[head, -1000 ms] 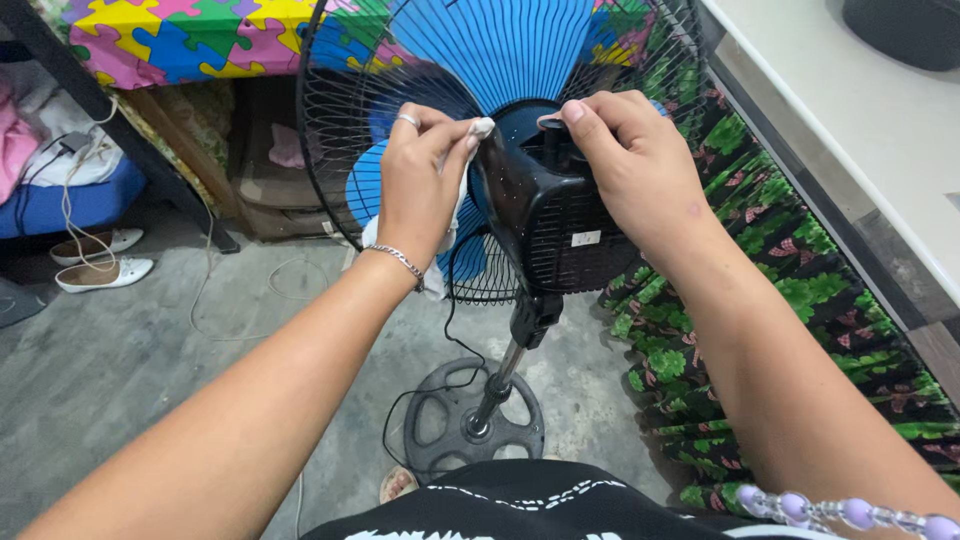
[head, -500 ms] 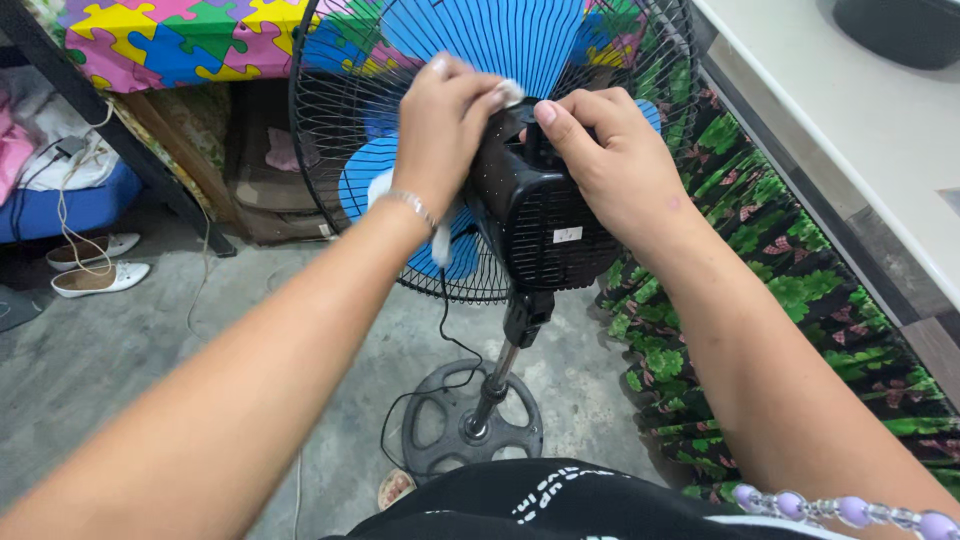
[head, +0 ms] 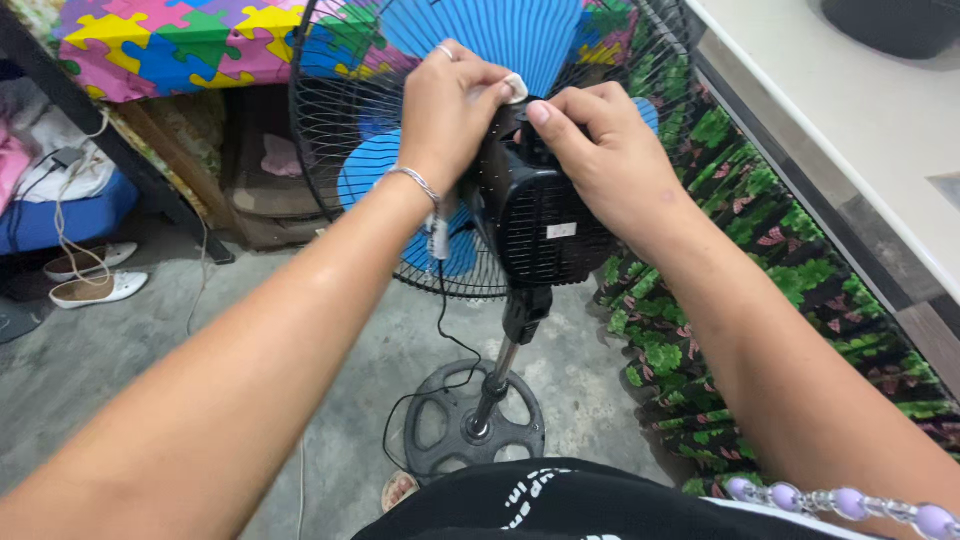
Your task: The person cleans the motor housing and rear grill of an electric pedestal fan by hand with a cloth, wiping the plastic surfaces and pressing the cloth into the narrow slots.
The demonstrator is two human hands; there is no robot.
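On a concrete floor (head: 200, 330), both hands grip a fan's motor housing (head: 540, 215), left hand (head: 450, 110) pinching a cloth (head: 514, 88).

Bright, even daylight; sharp, wide-angle edge distortion.

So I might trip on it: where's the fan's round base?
Head view, bottom centre: the round base sits on the concrete floor, below both hands, beside the green floral cloth.

Both hands, left (head: 447, 115) and right (head: 600, 160), on black fan motor housing (head: 540, 220).
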